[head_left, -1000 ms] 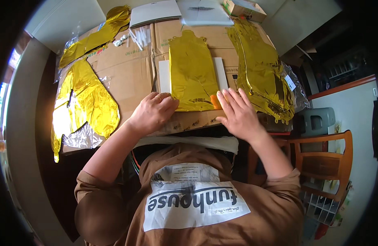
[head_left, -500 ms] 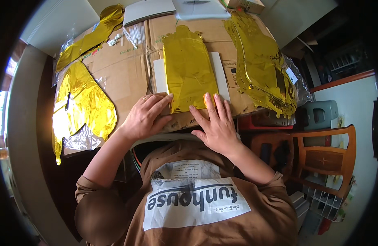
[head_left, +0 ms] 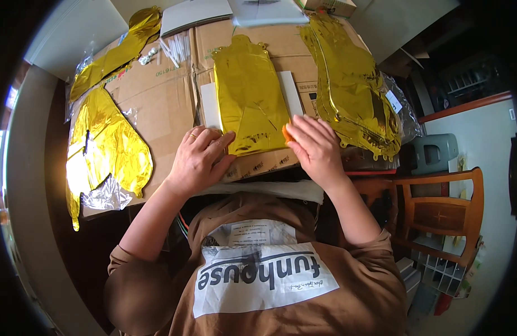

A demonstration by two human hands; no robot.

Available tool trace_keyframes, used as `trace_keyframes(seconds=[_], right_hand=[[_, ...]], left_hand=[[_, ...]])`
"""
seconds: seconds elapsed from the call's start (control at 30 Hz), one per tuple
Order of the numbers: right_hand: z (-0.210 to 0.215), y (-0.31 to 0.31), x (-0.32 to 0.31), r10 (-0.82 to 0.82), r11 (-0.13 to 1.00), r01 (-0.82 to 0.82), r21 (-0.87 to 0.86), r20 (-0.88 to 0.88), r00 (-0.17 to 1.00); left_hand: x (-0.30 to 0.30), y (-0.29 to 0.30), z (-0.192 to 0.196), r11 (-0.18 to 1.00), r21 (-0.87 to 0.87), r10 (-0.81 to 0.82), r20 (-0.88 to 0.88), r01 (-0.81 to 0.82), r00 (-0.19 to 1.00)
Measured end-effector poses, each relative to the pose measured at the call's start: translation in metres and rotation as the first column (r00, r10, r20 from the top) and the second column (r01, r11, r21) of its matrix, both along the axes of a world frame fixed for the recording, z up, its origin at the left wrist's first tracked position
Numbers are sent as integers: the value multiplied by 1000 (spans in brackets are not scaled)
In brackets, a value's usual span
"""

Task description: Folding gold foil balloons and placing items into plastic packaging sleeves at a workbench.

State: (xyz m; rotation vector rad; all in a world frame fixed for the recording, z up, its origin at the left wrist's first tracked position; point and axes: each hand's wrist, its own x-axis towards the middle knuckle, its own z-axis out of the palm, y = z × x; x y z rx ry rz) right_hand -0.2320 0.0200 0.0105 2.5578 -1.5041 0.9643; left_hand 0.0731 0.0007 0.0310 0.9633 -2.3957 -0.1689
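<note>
A flat gold foil balloon [head_left: 250,95], long and narrow with small tabs at its far end, lies in front of me. White card [head_left: 212,106] shows past its left and right sides. My left hand [head_left: 199,157] rests at the near left corner, fingers bent and thumb apart, the index fingertip touching the foil's edge. At the near right corner my right hand [head_left: 317,147] is closed, its thumb and index fingertip pinching a small orange piece [head_left: 287,133]. Its kind I cannot make out. Creases cross the near half of the foil.
More gold foil balloons lie at the right [head_left: 353,89], left [head_left: 107,145] and far left [head_left: 115,59] of the cardboard [head_left: 163,112]. White sticks [head_left: 177,49] and white sheets [head_left: 195,15] are at the back. A wooden chair [head_left: 437,215] stands at the right.
My right hand has gone from lying spread on the foil to a closed pinch at its right edge. The left hand has stayed at the left corner. The view has shifted slightly.
</note>
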Motion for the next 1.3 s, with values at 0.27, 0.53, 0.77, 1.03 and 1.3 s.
trace_keyframes(seconds=[0.27,0.53,0.77,1.03,1.3], right_hand=[[-10,2,2,-13,1000,13,18,24,1000],[-11,4,3,-2,1000,2,4,68,998],[-11,4,2,2,1000,-3,13,67,998],[-9,2,1,-2,1000,2,-9,37,999],[-13,4,-2,12,1000,-12,0,58,998]], left_hand=[[1,0,-2,998,70,3,-8,-2,1000],[2,2,-3,997,67,42,-19,-41,999],[-2,5,3,998,18,64,-25,-64,998],[-72,-20,9,893,-18,-450,-36,449,893],[-87,-138,-6,917,17,-398,121,399,909]])
